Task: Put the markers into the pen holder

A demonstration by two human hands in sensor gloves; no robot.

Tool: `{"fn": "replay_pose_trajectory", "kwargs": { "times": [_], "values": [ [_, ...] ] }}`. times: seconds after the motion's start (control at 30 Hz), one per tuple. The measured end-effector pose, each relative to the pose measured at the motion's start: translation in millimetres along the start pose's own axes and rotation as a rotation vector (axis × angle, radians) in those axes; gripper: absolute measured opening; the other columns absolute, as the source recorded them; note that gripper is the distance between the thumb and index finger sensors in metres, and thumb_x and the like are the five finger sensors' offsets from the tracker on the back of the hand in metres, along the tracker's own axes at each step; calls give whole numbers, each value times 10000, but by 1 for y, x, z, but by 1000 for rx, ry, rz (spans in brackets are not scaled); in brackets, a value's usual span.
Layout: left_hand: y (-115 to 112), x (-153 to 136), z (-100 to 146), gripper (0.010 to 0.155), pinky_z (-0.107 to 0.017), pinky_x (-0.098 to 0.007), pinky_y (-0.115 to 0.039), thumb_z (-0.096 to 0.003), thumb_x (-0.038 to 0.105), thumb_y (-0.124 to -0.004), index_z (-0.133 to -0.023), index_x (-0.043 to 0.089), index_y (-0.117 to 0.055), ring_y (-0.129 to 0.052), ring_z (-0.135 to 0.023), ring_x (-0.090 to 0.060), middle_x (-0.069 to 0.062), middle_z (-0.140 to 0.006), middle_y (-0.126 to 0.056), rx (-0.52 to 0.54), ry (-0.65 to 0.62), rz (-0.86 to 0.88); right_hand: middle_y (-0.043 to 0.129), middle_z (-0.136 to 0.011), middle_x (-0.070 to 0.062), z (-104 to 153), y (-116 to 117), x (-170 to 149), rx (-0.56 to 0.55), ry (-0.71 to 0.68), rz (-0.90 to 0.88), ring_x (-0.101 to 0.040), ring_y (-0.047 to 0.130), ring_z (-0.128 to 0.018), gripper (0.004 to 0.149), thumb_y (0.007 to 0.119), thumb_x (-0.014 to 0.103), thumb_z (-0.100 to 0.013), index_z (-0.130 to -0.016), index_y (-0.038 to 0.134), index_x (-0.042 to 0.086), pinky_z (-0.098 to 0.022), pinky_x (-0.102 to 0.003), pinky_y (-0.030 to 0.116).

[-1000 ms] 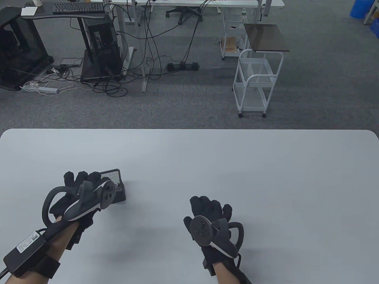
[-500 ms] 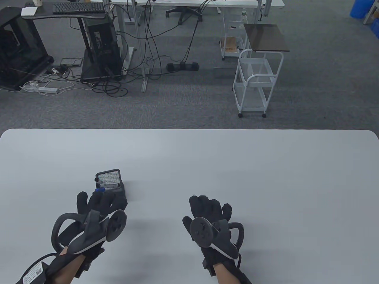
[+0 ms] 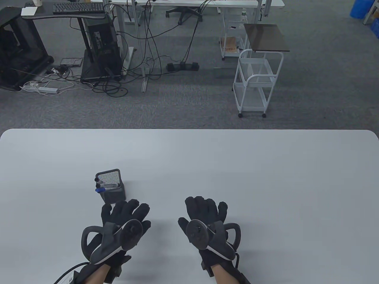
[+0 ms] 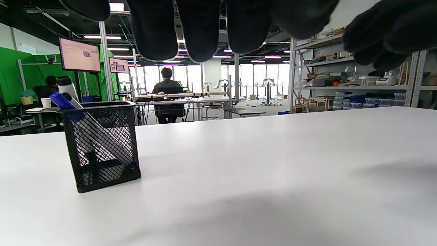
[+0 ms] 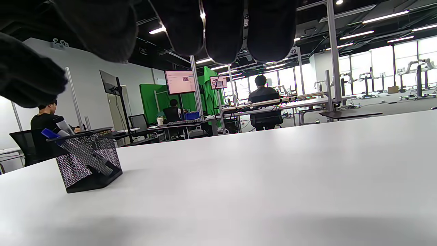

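Observation:
A black mesh pen holder (image 3: 112, 186) stands on the white table (image 3: 237, 165), left of centre. Markers (image 3: 104, 185) lean inside it, one with a blue cap (image 3: 99, 190). The holder also shows in the left wrist view (image 4: 100, 145) and the right wrist view (image 5: 87, 159), with the blue-capped marker (image 4: 65, 104) sticking out of the rim. My left hand (image 3: 125, 211) lies open and empty just in front of the holder, apart from it. My right hand (image 3: 205, 208) lies open and empty on the table to the right. No loose marker shows on the table.
Beyond the table's far edge is carpet with a white wire cart (image 3: 256, 82), a small dark side table (image 3: 266, 37), a computer tower (image 3: 102, 48) and tangled cables (image 3: 142, 65).
My left hand has drawn back from the holder and moved right, toward the table's near edge, uncovering the markers in it. My right hand has shifted slightly left.

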State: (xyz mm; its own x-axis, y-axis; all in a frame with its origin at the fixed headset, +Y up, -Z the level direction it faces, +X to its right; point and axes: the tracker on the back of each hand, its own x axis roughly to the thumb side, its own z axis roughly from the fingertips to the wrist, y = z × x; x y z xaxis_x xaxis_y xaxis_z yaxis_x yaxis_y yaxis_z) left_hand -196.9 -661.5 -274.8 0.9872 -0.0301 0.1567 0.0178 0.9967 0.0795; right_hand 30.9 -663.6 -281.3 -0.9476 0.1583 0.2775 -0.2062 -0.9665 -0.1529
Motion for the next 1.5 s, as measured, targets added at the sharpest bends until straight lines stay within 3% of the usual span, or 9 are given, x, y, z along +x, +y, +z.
{"fn": "replay_pose_trajectory", "kwargs": {
  "times": [0.37, 0.77, 1.03, 1.5],
  "values": [
    [-30, 4, -15, 579, -860, -689, -407, -592, 595, -580, -1153, 463, -521, -583, -1220, -356, 74, -1269, -552, 93, 34, 41, 550, -1218, -148, -5, 14, -3, -36, -28, 41, -496, 583, -1109, 682, 646, 555, -621, -1174, 511, 179, -722, -728, 284],
    [-32, 2, -23, 678, -839, -733, -324, -576, 649, -566, -1191, 467, -344, -384, -1268, -401, 82, -1328, -337, 243, 4, 39, 382, -1273, -143, -4, 21, -2, -144, -38, 136, -494, 453, -1160, 738, 587, 605, -618, -1205, 377, 211, -744, -704, 240],
    [-39, 16, -17, 722, -793, -783, -231, -565, 685, -521, -1202, 465, -262, -245, -1272, -444, 51, -1346, -237, 256, -57, -52, 278, -1287, -169, -3, 23, -1, -142, -55, 115, -524, 359, -1172, 785, 519, 652, -607, -1219, 283, 219, -733, -717, 199],
    [-32, 11, -15, 713, -793, -786, -246, -569, 674, -536, -1203, 452, -296, -265, -1266, -458, 26, -1344, -265, 257, -31, -19, 262, -1291, -171, -2, 24, 1, -144, -69, 118, -529, 337, -1176, 791, 515, 661, -604, -1220, 266, 232, -728, -729, 192]
  ]
}}
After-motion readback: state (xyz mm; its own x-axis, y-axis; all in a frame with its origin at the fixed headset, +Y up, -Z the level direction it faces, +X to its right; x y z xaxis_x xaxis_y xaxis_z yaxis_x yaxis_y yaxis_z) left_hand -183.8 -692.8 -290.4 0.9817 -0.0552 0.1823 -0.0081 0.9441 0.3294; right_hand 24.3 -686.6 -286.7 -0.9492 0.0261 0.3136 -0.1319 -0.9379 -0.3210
